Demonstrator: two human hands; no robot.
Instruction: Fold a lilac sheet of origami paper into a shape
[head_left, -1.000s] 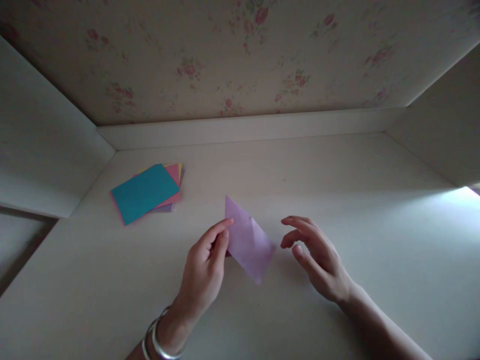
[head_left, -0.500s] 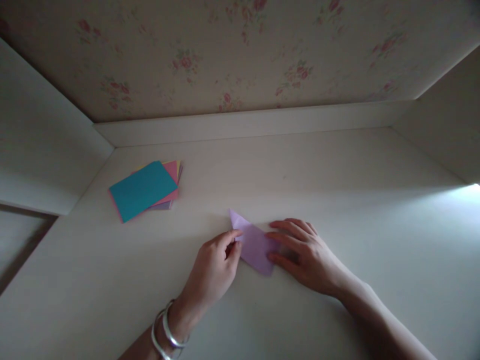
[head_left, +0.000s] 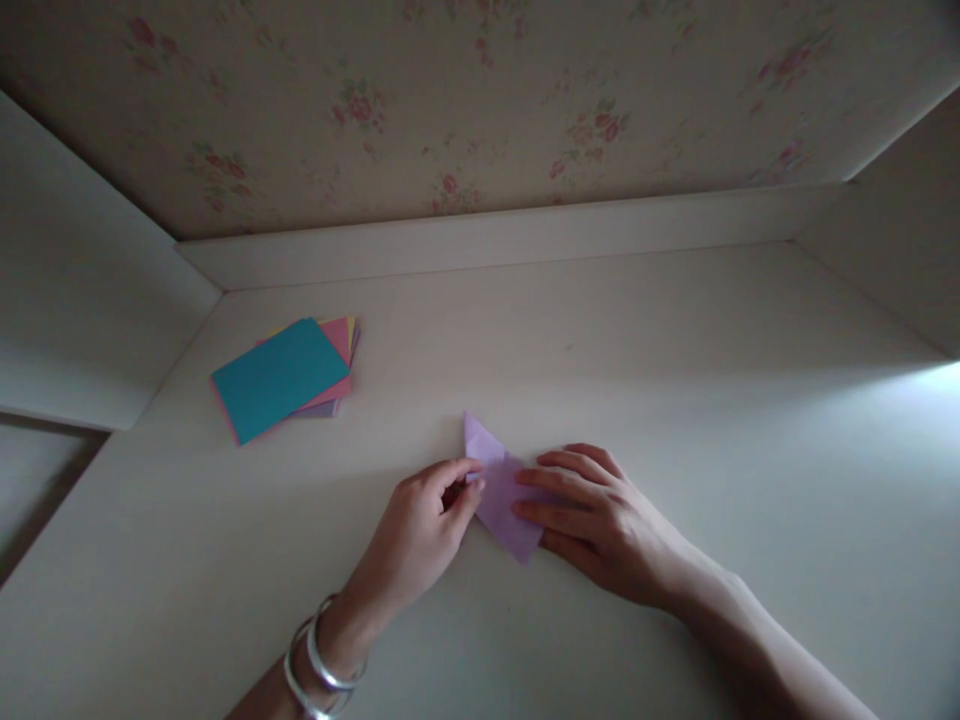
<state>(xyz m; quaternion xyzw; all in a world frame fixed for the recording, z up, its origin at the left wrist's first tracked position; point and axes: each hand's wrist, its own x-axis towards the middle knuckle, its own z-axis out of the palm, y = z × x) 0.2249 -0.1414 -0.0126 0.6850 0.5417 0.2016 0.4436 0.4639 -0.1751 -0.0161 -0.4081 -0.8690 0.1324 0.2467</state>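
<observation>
A folded sheet of light purple paper (head_left: pixel 506 500) lies on the white table in front of me, with one pointed corner toward the wall and another toward me. My left hand (head_left: pixel 427 520) pinches its left edge between thumb and index finger; two silver bangles circle that wrist. On the right part of the paper my right hand (head_left: pixel 600 520) lies with its fingers stretched out, the tips pressing on the sheet. Those fingers cover the paper's right end.
At the back left of the white table (head_left: pixel 637 360) sits a stack of coloured paper (head_left: pixel 281 380), blue-green on top with pink, yellow and purple below. A low ledge (head_left: pixel 480 240) and a floral-papered wall (head_left: pixel 420 110) bound the back. White panels stand on both sides.
My right hand has slid a little farther left over the paper, its fingers now covering more of it. The paper has turned slightly. My left hand keeps its pinch.
</observation>
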